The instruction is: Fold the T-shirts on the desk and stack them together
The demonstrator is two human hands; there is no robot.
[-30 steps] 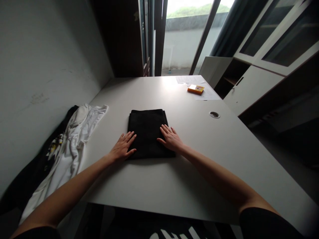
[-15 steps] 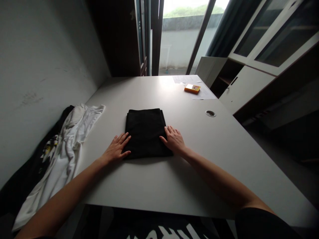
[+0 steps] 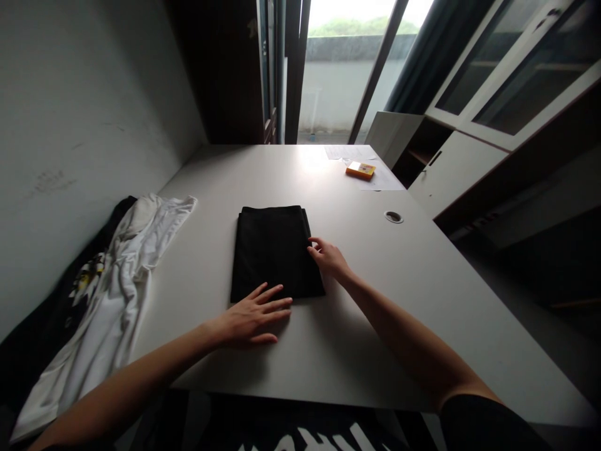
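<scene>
A folded black garment [image 3: 272, 254] lies flat as a neat rectangle in the middle of the table, layered edges showing along its right side. My left hand [image 3: 256, 316] is open, fingers spread, over the garment's near edge; whether its fingertips touch the cloth I cannot tell. At the garment's right edge is my right hand [image 3: 330, 258], its fingers curled and the thumb and forefinger closed on the cloth's border.
White clothing [image 3: 126, 269] and dark clothing [image 3: 56, 300] lie along the table's left side by the wall. An orange-yellow box [image 3: 360, 170] rests on papers [image 3: 387, 178] at the far right. A round cable hole [image 3: 393, 217] is set in the white table [image 3: 366, 363].
My left hand has left the garment's left edge and moved right and nearer, to the front edge. My right hand's spread fingers have curled in at the right edge.
</scene>
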